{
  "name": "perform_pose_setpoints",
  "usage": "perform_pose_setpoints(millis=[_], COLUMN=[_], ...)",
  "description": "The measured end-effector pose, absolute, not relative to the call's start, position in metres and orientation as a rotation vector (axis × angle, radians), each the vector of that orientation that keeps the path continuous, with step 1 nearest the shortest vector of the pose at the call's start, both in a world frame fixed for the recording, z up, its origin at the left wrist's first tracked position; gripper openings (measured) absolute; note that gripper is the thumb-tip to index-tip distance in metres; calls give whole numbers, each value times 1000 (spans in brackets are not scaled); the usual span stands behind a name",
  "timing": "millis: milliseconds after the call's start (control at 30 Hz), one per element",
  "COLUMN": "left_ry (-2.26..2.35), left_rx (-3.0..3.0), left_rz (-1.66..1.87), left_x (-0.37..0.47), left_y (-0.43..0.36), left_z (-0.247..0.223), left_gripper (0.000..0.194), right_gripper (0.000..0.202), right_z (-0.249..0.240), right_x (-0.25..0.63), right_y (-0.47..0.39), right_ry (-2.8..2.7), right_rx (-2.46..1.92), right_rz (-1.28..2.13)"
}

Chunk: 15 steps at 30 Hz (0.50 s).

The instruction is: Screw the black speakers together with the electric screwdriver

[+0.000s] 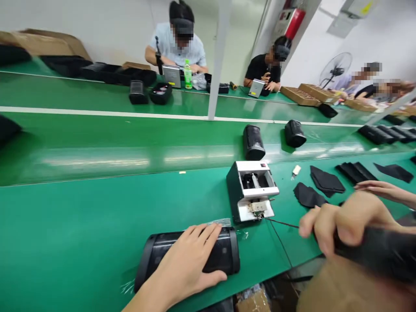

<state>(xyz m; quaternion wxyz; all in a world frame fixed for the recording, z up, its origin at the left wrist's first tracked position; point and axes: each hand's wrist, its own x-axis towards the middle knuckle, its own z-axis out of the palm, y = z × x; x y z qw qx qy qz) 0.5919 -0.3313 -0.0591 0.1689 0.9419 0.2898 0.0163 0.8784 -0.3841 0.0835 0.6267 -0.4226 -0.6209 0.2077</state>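
Observation:
My left hand (pixel 188 260) lies flat, fingers spread, on top of a black cylindrical speaker (pixel 156 253) that rests on its side at the near edge of the green table (pixel 81 216). My right hand (pixel 344 223) is closed around a black handle-like object (pixel 383 253) at the lower right, blurred. A thin black cable (pixel 281 223) runs from near that hand toward a small white and black machine (pixel 251 190) standing just beyond the speaker. Clear plastic film (pixel 224 222) lies by the speaker's far end.
Two black speakers (pixel 253 142) (pixel 295 133) stand on the green conveyor belt (pixel 97 143). Black fabric pouches (pixel 325 181) lie at the right, where another person's hand (pixel 383 190) reaches in. Several people sit at the far bench with boxes, trays and a green bottle (pixel 187 74).

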Motion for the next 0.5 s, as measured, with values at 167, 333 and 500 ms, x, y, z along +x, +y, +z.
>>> perform_pose_setpoints(millis=[167, 333, 500], left_ry=[801, 770, 691], left_rx=[2780, 2861, 2937], left_rz=[140, 243, 479], left_x=[588, 587, 586], left_y=[-333, -333, -333], left_z=[-60, -68, -66], left_gripper=[95, 99, 96], right_gripper=[26, 18, 54], right_z=[75, 47, 34], right_x=[872, 863, 860], right_y=[-352, -330, -337], right_ry=[-1206, -1186, -1194], right_rx=[-1000, -972, -1013], right_rz=[179, 197, 375])
